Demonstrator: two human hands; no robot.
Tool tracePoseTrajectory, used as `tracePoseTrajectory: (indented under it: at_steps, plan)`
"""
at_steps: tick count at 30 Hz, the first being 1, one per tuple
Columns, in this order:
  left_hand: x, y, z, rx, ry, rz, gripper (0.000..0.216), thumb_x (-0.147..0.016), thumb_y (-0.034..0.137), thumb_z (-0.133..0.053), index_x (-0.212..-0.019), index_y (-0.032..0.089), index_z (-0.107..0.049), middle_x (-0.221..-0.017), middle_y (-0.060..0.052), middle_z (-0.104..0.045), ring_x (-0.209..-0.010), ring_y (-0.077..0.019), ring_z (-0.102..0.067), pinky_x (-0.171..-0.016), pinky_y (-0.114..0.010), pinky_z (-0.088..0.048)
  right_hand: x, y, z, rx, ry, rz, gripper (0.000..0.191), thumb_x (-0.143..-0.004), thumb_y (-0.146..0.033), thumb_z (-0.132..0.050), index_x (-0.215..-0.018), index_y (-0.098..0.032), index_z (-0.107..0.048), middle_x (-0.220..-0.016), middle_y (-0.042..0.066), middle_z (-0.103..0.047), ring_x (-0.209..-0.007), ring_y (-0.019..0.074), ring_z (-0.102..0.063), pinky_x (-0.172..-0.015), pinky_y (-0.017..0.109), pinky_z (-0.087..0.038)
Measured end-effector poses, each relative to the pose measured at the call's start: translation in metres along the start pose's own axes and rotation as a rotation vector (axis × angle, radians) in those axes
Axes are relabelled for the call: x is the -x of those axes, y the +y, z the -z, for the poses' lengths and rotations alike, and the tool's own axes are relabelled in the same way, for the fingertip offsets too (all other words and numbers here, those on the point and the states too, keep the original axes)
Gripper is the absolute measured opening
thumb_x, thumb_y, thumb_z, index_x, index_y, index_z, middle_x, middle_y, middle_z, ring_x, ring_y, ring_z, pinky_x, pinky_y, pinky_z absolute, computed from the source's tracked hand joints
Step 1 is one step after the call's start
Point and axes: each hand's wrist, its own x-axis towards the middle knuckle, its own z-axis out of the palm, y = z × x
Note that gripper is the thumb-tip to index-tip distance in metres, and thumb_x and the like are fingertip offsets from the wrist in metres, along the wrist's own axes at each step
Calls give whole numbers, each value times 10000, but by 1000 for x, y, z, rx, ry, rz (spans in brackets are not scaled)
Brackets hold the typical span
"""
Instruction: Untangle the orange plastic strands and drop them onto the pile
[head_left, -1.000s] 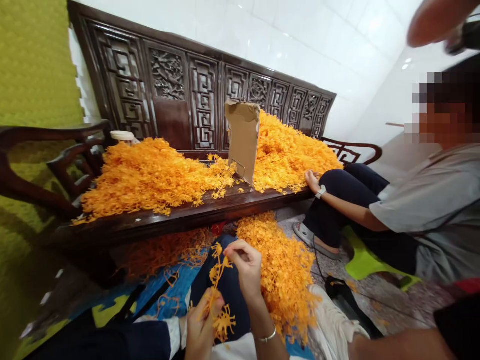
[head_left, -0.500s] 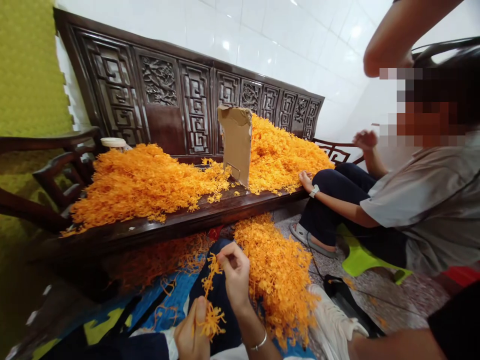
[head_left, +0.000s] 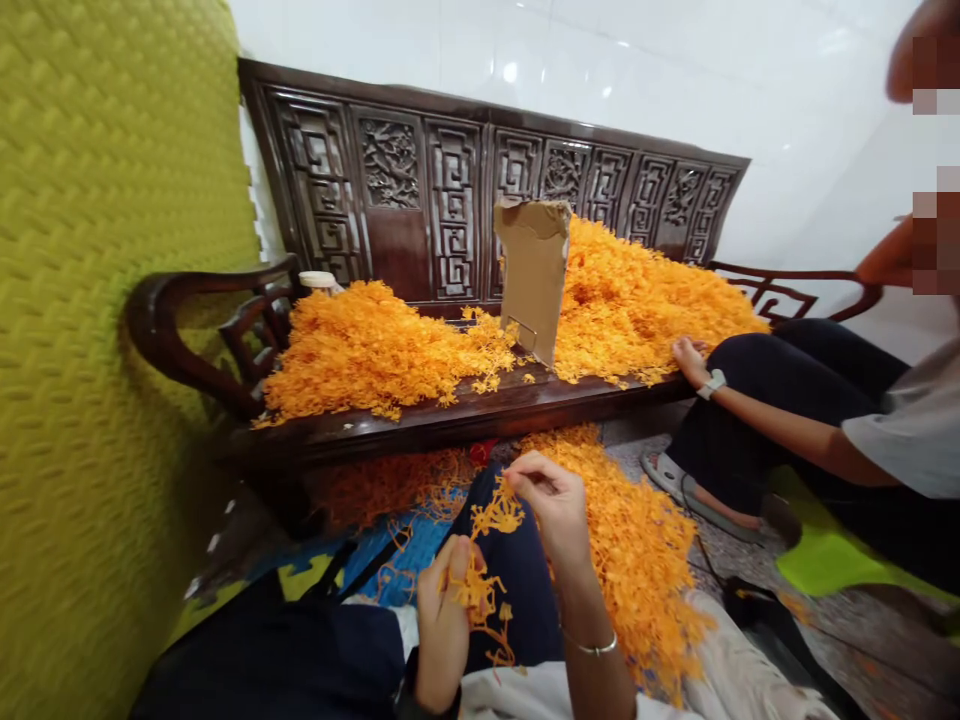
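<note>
My left hand [head_left: 442, 610] is closed on the lower part of a strand of orange artificial flowers [head_left: 498, 512], with loose stems and petals hanging below its fingers. Higher up and to the right, my right hand [head_left: 551, 500] pinches the upper end of the same strand between thumb and fingertips. The strand spans the gap between both hands above my dark-trousered leg. Close by on the right, a heap of the same orange flowers [head_left: 630, 560] spreads beside my right forearm.
Orange piles lie on a dark carved wooden bench [head_left: 420, 432], split by an upright cardboard piece [head_left: 534, 275]. Beneath it are orange strands and a blue mat [head_left: 390, 575]. At right, another person sits on a green stool [head_left: 832, 560], one hand [head_left: 690, 360] at the pile.
My view has swung left, so the bench and piles appear farther right. Both hands still hold the orange strand. The other person's raised arm is now mostly out of frame.
</note>
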Motion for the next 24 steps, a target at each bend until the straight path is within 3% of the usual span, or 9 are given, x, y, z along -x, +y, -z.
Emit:
tracePoseTrajectory:
  at_steps: [4, 9, 11, 13, 15, 16, 18, 21, 24]
  plan:
    - [-3, 7, 1, -76, -30, -121, 606, -820, 689, -393, -600, 128, -454, -559, -6, -367, -495, -81, -353, -452, -190, -288, -2, 2, -6, 106, 43, 92, 80, -786, -223, -658, -721, -182, -638, -710, 5, -593, -674, 106, -541, -604, 211, -410]
    - [2, -2, -4, -85, -11, -60, 638, -782, 753, -368, -576, 150, -388, -508, 11, -315, -439, -73, -314, -419, -201, -261, 2, 16, -9, 292, 92, 221, 121, -870, -203, -546, -752, -177, -539, -738, 0, -539, -693, 101, -517, -631, 225, -412]
    - [9, -8, -2, -59, 74, -37, 634, -777, 745, -395, -554, 152, -376, -502, 12, -297, -450, -77, -308, -429, -208, -257, -4, 18, 2, 407, 227, 295, 128, -874, -194, -528, -750, -169, -549, -744, 12, -550, -717, 112, -526, -659, 242, -416]
    - [19, -16, 5, 0, 251, 21, 626, -759, 720, -467, -526, 156, -327, -508, 18, -254, -472, -75, -281, -441, -211, -233, -18, 15, 21, 430, 468, 331, 115, -844, -209, -577, -742, -156, -573, -724, 17, -559, -690, 115, -528, -644, 247, -415]
    - [26, -23, 14, 97, 335, 134, 622, -707, 707, -547, -528, 158, -317, -498, 28, -233, -464, -70, -237, -430, -213, -202, -34, 7, 39, 296, 666, 367, 112, -784, -224, -660, -757, -140, -591, -702, 16, -564, -624, 106, -520, -590, 242, -406]
    - [28, -26, 19, 126, 356, 167, 604, -691, 689, -578, -534, 152, -351, -485, 29, -243, -454, -70, -237, -429, -211, -206, -42, 2, 45, 209, 702, 398, 130, -758, -222, -691, -779, -134, -598, -713, 21, -576, -604, 104, -523, -575, 244, -406]
    - [27, -31, 29, 148, 385, 164, 564, -678, 666, -603, -556, 135, -458, -479, 12, -320, -456, -81, -285, -442, -211, -250, -55, -7, 48, 94, 699, 516, 140, -745, -196, -703, -823, -130, -607, -764, 38, -599, -622, 117, -554, -594, 266, -430]
    - [22, -33, 41, 153, 413, 100, 533, -652, 640, -646, -580, 123, -537, -546, -19, -431, -520, -101, -369, -494, -208, -312, -72, -15, 37, 102, 630, 690, 71, -758, -147, -681, -809, -142, -632, -868, 57, -600, -716, 134, -581, -667, 298, -453]
    - [18, -30, 50, 178, 427, 79, 528, -652, 629, -661, -586, 121, -533, -568, -13, -421, -521, -88, -350, -483, -192, -298, -98, -10, 19, 148, 599, 722, 58, -726, -155, -715, -747, -142, -662, -808, 40, -576, -761, 129, -549, -662, 260, -432]
